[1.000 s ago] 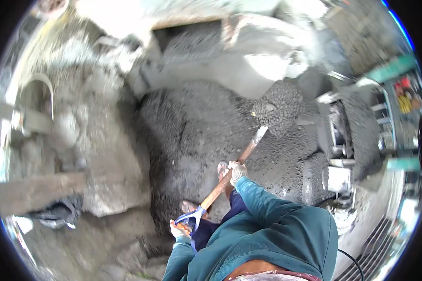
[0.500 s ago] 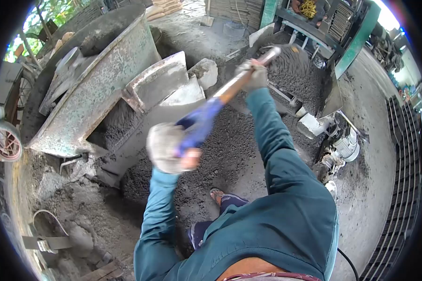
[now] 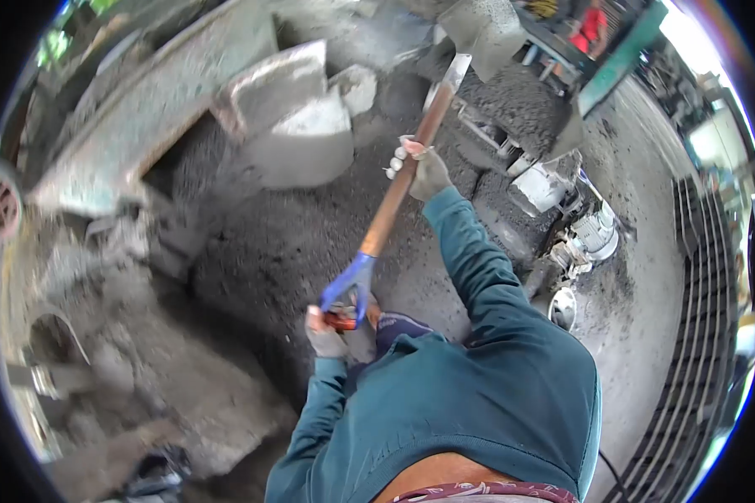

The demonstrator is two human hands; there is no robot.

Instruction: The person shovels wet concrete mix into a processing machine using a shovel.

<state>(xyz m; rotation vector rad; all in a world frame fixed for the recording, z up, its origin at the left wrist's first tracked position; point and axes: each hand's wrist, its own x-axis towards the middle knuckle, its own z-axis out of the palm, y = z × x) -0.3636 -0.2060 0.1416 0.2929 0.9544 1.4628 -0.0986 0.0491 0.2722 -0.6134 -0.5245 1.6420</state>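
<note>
I hold a shovel (image 3: 392, 205) with a wooden shaft and a blue D-shaped grip. My left hand (image 3: 325, 335), in a pale glove with bare fingertips, is closed on the red crossbar of the grip, near my body. Farther forward, my gloved right hand (image 3: 428, 170) wraps round the middle of the shaft. The grey blade (image 3: 484, 32) is at the top of the view, just beyond a heap of dark crumbly material (image 3: 520, 105). No load shows on the visible face of the blade.
A large worn metal drum (image 3: 151, 109) stands at the left. Dark loose material (image 3: 260, 260) covers the ground before me. To the right are an electric motor (image 3: 594, 235) and a long slatted rack (image 3: 688, 335). A person in red (image 3: 591, 32) is behind the green-framed machine (image 3: 621, 67).
The grip and my left hand have come down and closer to my body. My right hand has shifted left and slightly down. The blade now shows clearly, and the view has turned slightly.
</note>
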